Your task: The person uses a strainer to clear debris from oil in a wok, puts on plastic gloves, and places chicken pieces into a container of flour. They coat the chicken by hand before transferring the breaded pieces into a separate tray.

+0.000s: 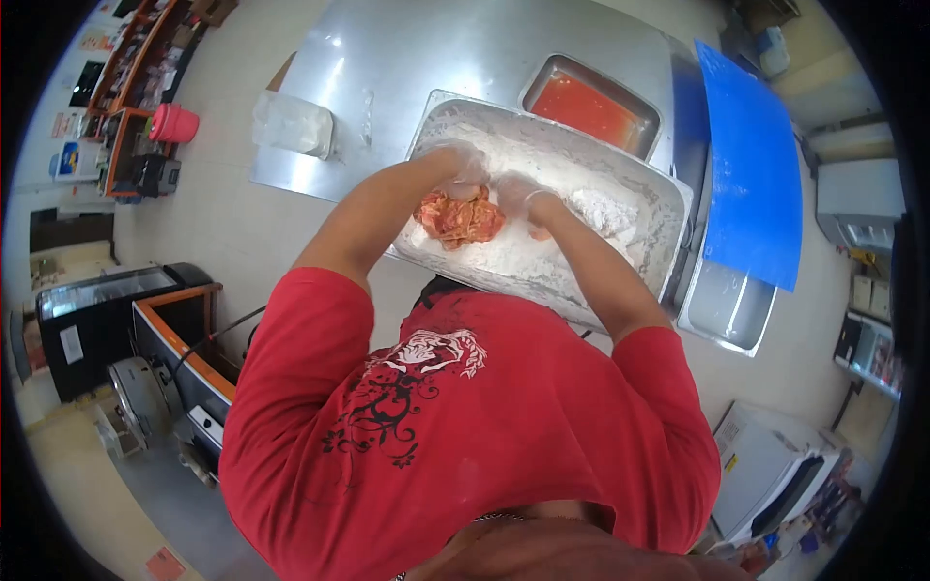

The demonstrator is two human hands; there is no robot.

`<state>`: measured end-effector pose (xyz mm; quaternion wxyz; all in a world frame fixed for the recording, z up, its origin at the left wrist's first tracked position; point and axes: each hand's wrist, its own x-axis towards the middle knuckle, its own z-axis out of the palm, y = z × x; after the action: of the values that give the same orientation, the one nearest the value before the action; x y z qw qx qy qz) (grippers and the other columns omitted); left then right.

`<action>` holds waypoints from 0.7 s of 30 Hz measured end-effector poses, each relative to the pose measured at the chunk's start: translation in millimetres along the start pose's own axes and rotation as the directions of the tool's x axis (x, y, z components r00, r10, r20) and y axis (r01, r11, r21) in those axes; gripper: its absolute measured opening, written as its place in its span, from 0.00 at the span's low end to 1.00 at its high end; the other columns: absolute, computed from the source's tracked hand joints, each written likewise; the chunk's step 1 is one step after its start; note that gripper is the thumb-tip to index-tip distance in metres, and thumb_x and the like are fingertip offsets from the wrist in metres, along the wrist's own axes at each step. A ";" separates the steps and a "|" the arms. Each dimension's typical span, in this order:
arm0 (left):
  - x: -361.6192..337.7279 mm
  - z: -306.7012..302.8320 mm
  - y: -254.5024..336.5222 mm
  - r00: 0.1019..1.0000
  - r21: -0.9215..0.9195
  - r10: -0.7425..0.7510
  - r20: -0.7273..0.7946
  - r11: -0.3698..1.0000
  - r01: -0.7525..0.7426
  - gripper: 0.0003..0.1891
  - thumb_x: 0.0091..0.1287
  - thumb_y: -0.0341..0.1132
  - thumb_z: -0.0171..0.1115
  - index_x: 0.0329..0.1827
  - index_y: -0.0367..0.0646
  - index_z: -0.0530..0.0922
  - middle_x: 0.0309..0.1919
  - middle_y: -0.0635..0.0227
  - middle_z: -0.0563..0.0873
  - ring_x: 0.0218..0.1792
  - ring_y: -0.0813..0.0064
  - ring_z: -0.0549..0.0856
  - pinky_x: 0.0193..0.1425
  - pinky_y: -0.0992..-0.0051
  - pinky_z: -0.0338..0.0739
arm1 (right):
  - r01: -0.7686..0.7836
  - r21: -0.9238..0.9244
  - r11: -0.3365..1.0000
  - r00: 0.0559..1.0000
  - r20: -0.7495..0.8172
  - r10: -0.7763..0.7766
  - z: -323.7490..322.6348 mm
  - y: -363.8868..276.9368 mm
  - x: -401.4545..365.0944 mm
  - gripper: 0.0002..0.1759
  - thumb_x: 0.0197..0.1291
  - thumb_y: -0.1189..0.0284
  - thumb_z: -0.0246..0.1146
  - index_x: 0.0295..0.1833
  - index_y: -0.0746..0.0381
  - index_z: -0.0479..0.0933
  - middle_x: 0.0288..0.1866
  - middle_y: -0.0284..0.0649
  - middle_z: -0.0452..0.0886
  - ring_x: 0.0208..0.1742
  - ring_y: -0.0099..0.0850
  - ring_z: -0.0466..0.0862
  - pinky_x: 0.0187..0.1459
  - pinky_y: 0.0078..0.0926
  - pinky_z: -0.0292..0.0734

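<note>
Just inside the pan's rim [687, 192], left hand [465, 163] touches meat [455, 221].

No lettering can be read anywhere, the white rectangular label [71, 343] on the black glass-topped chest freezer [114, 334] at the frame's left and the small blue-and-white panel [72, 159] at upper left being too small and blurred.

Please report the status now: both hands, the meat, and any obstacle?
Left hand at red meat, grip unclear. Right hand over white powder, grip unclear. Meat inside metal tray. No obstacle seen between hands and meat.
</note>
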<state>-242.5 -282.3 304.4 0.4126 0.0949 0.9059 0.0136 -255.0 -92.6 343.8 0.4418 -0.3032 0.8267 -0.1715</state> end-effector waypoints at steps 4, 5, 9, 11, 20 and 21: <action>19.6 5.0 -17.6 0.991 -0.264 0.065 0.120 0.964 -0.031 0.28 0.75 0.58 0.44 0.59 0.48 0.84 0.58 0.47 0.84 0.59 0.52 0.83 0.64 0.54 0.76 | 0.263 -0.011 0.965 0.963 -0.058 -0.263 26.5 56.6 23.2 0.09 0.57 0.77 0.56 0.36 0.69 0.82 0.40 0.55 0.86 0.39 0.43 0.87 0.32 0.40 0.84; 21.8 10.9 -16.6 0.994 -0.255 0.067 0.090 0.966 -0.042 0.30 0.75 0.60 0.43 0.59 0.48 0.85 0.59 0.46 0.83 0.60 0.52 0.83 0.65 0.54 0.75 | -0.019 0.260 0.965 1.000 0.006 0.018 8.4 44.2 6.4 0.08 0.55 0.78 0.58 0.34 0.67 0.82 0.37 0.55 0.86 0.40 0.43 0.87 0.32 0.40 0.84; -3.0 12.9 -20.7 0.976 -0.358 0.080 0.203 0.934 -0.003 0.40 0.71 0.71 0.41 0.59 0.46 0.85 0.62 0.45 0.82 0.62 0.54 0.81 0.69 0.54 0.71 | 0.108 -0.587 0.802 0.991 0.127 -0.041 32.4 55.0 18.0 0.03 0.48 0.76 0.67 0.29 0.63 0.85 0.31 0.51 0.86 0.36 0.44 0.89 0.40 0.39 0.84; -55.5 -3.3 -17.2 0.984 -0.449 0.165 0.074 0.886 -0.114 0.50 0.59 0.82 0.47 0.58 0.42 0.86 0.61 0.48 0.83 0.60 0.54 0.82 0.65 0.56 0.74 | 0.100 -0.583 0.806 0.994 0.087 -0.060 53.8 48.9 26.7 0.10 0.56 0.70 0.61 0.36 0.65 0.85 0.39 0.54 0.86 0.42 0.45 0.88 0.46 0.40 0.82; -69.2 -5.1 -7.4 0.961 -0.564 0.233 0.146 0.818 -0.113 0.39 0.63 0.67 0.60 0.65 0.42 0.80 0.60 0.50 0.83 0.56 0.54 0.83 0.61 0.61 0.77 | -0.015 0.509 0.861 0.994 -0.089 0.070 85.0 52.8 24.9 0.20 0.70 0.62 0.55 0.52 0.68 0.78 0.40 0.51 0.83 0.41 0.46 0.81 0.44 0.43 0.74; -64.1 0.4 -11.1 0.965 -0.569 0.257 0.051 0.802 -0.184 0.39 0.63 0.66 0.61 0.65 0.41 0.79 0.59 0.50 0.83 0.55 0.54 0.83 0.62 0.61 0.76 | 0.093 0.508 0.856 0.990 -0.135 -0.028 82.8 61.2 24.1 0.19 0.69 0.62 0.56 0.51 0.68 0.79 0.41 0.51 0.84 0.43 0.46 0.81 0.46 0.43 0.74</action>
<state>-202.9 -304.9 350.7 0.4737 0.0755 0.8170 0.3200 -217.5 -63.3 249.4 0.4492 -0.1893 0.7667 -0.4177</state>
